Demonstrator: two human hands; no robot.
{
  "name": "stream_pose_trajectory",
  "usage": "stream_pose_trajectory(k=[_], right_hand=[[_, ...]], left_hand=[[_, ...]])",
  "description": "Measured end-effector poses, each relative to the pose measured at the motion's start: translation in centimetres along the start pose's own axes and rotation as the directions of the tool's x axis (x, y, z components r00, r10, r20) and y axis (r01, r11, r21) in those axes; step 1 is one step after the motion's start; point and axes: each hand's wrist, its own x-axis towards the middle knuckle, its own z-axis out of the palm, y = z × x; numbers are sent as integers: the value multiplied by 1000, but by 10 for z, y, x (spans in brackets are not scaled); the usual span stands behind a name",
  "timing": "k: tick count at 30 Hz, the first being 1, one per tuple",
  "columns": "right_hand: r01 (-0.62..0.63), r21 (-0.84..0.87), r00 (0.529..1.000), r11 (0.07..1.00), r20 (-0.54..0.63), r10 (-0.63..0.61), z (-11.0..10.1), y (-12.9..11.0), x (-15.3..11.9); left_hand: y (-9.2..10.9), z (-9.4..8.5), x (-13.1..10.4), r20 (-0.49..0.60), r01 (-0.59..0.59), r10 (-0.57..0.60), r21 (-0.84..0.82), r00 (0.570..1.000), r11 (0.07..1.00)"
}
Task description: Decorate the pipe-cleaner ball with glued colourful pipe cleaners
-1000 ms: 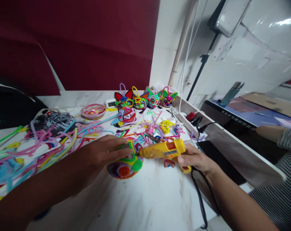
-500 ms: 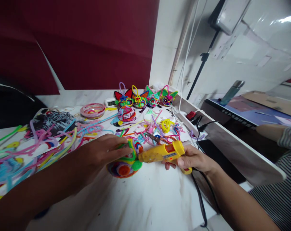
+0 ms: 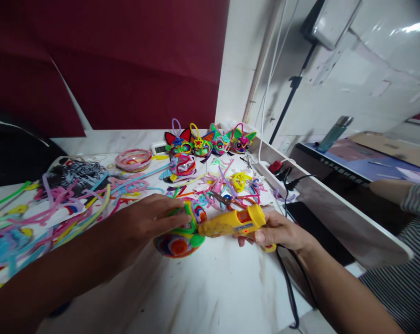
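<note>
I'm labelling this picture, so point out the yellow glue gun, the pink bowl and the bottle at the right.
Yellow glue gun (image 3: 228, 223), head view: side of its body.
Pink bowl (image 3: 133, 166), head view: its front wall.
Bottle (image 3: 331, 137), head view: middle of its body.

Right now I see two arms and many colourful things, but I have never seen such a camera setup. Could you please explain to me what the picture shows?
There is no machine here: these are a person's bare hands, seen from one camera on that person's head, looking forward and down. The left hand holds a colourful fuzzy piece. The right hand grips a yellow glue gun, aimed at the side of the piece; whether they touch is hard to tell. On the white table lie many fuzzy strips; a pink bowl stands behind some of them. At the back are four eared ornaments with loops on top. At the far right, a striped sleeve belongs to another person.
</note>
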Motion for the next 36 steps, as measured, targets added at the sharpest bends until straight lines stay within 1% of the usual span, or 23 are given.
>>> stream_pose_trajectory(k=[4,11,17,21,26,29,30,34,36], right_hand=[[6,-27,1000,1000,-5,-6,-1,-4,-2],[1,-75,999,997,-38,-4,-2,-10,-2],[3,-41,998,999,-67,-5,1,-10,-1],[6,-59,997,998,-80,-11,1,-9,0],[16,-55,997,998,-78,-20,1,-8,2],[-4,-49,997,999,-71,0,1,-9,0],[-16,-53,998,998,-66,12,0,-9,0],[-36,-68,998,997,-50,33,-1,-9,-2],[-18,-70,999,997,-42,15,-1,-9,-2]], left_hand=[[-1,0,0,-11,-21,21,2,1000,1000],[-1,2,-2,7,7,-7,11,1000,1000],[-2,2,-3,-5,-18,18,14,1000,1000],[-2,2,-2,-32,-37,37,-6,999,999],[-1,2,-2,-38,-24,25,32,999,999],[2,1,0,-43,-50,52,43,998,998],[3,0,2,-42,-33,35,41,999,999],[11,-8,8,16,43,-44,25,999,999],[13,-12,10,45,36,-37,22,998,999]])
